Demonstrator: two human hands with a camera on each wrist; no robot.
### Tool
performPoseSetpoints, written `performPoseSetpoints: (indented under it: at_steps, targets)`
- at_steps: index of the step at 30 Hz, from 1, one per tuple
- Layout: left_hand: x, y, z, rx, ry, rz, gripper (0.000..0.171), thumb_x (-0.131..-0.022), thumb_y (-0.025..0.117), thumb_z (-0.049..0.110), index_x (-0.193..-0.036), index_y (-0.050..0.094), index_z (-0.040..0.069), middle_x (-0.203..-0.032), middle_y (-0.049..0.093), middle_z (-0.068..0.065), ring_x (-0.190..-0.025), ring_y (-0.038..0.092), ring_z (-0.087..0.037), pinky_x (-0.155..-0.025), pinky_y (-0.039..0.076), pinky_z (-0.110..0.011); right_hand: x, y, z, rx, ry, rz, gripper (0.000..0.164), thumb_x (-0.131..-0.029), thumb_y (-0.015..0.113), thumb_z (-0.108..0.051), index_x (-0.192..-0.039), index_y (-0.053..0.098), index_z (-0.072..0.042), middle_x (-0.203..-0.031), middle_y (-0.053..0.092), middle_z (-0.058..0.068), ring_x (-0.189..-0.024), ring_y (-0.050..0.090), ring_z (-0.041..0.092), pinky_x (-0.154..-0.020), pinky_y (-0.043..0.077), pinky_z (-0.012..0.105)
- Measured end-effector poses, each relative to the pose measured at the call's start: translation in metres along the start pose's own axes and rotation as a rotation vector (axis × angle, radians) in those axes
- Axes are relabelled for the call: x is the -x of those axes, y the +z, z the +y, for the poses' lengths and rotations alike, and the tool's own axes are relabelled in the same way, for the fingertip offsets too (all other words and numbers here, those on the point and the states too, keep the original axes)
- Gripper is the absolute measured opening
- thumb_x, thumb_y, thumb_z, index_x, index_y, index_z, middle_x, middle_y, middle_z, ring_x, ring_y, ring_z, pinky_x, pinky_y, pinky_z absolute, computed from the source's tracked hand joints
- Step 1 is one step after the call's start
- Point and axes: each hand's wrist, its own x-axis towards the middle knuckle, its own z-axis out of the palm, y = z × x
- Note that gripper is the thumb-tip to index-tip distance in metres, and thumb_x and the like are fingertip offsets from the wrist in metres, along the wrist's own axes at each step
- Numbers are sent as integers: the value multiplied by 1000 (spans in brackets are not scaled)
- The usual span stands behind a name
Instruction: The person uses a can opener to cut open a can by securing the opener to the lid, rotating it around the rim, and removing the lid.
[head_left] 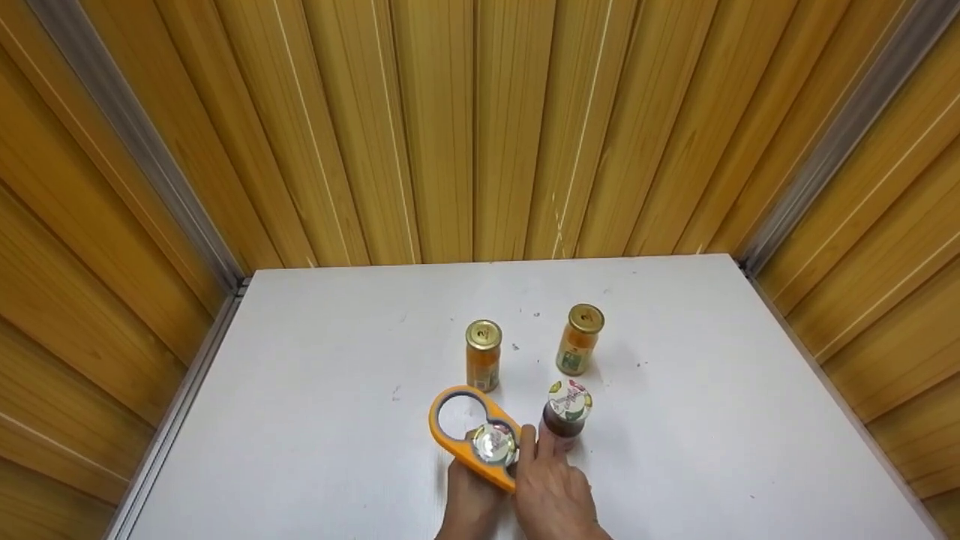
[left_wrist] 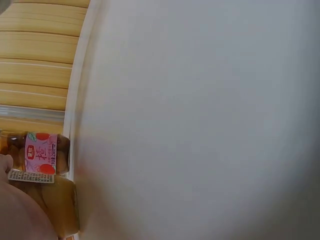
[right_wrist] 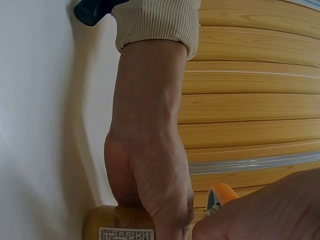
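- On the white tabletop (head_left: 330, 420), before wood-grained panels (head_left: 436, 135): left gold-lidded jar (head_left: 483, 358), upright, just beyond the orange opener (head_left: 463, 450); right gold-lidded jar (head_left: 579, 341), also upright, farther to the right
- Directly beyond the right hand (head_left: 553, 484): patterned-lid jar (head_left: 567, 412), standing, partly hidden by the fingers
- In the grip of the left hand (head_left: 471, 491): held jar (head_left: 493, 443), its lid showing through a ring of the orange opener
- At the right hand: near end of the orange opener, partly covered; fingers extended forward, impossible to tell whether pinching
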Motion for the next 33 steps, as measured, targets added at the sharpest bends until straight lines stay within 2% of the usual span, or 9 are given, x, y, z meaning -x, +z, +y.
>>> performPoseSetpoints:
  at_steps: [1, 4, 8, 15, 21, 27, 31, 33]
  targets:
    - [0, 0, 0, -4, -2, -1, 69, -69, 76, 48, -126, 48, 22, -118, 55, 11, -110, 50, -5, -102, 36, -36, 1, 1, 0, -2, 0, 22, 53, -80, 67, -14, -122, 38, 0, -99, 46, 18, -55, 45, 20, -37, 39, 35]
    - [-1, 0, -1, 60, 38, -14, 67, -69, 78, 44, -125, 50, 21, -116, 58, 10, -109, 52, -7, -101, 36, -34, 3, 4, 0, 8, 0, 100, 42, -82, 63, -11, -114, 39, 1, -87, 47, 15, -51, 45, 20, -37, 42, 36]
    - [-1, 0, -2, 105, 80, -23, 63, -71, 78, 39, -124, 53, 17, -112, 61, 8, -106, 54, -8, -98, 38, -29, 4, 5, -1, 26, 7, 136, 35, -83, 62, -10, -108, 39, 0, -74, 43, 12, -48, 46, 20, -38, 44, 36]
    - [-5, -5, 0, 30, 30, -93, 73, -68, 77, 48, -128, 47, 23, -119, 57, 11, -111, 51, -6, -103, 34, -36, 3, 6, -2, 29, 27, 124, 36, -84, 62, -11, -109, 39, -1, -74, 43, 11, -47, 47, 19, -39, 45, 36]
    - [-8, -9, 3, -33, 34, -148, 73, -69, 75, 51, -130, 44, 26, -121, 55, 13, -113, 50, -6, -104, 33, -40, 0, 4, -1, 15, 32, 120, 38, -84, 63, -11, -111, 40, -1, -79, 44, 11, -47, 49, 19, -40, 47, 37]
    - [-9, -11, 5, -34, 54, -163, 73, -69, 77, 46, -130, 45, 24, -121, 56, 12, -114, 50, -8, -104, 33, -39, -2, 3, 0, -13, 47, 80, 40, -83, 66, -12, -112, 40, -3, -81, 46, 12, -48, 52, 21, -43, 49, 38]
    - [-11, -11, 6, -45, 39, -154, 75, -67, 79, 45, -130, 46, 22, -121, 56, 10, -114, 50, -9, -103, 34, -41, -2, 3, 3, -20, 24, 97, 46, -78, 70, -10, -110, 40, -3, -80, 46, 11, -48, 52, 21, -43, 49, 38]
    - [-12, -11, 6, -59, 52, -149, 74, -69, 79, 43, -130, 45, 20, -121, 56, 9, -113, 51, -10, -103, 35, -41, -2, 4, 5, -17, 1, 125, 45, -78, 71, -14, -109, 40, -3, -79, 46, 10, -47, 52, 21, -42, 48, 38]
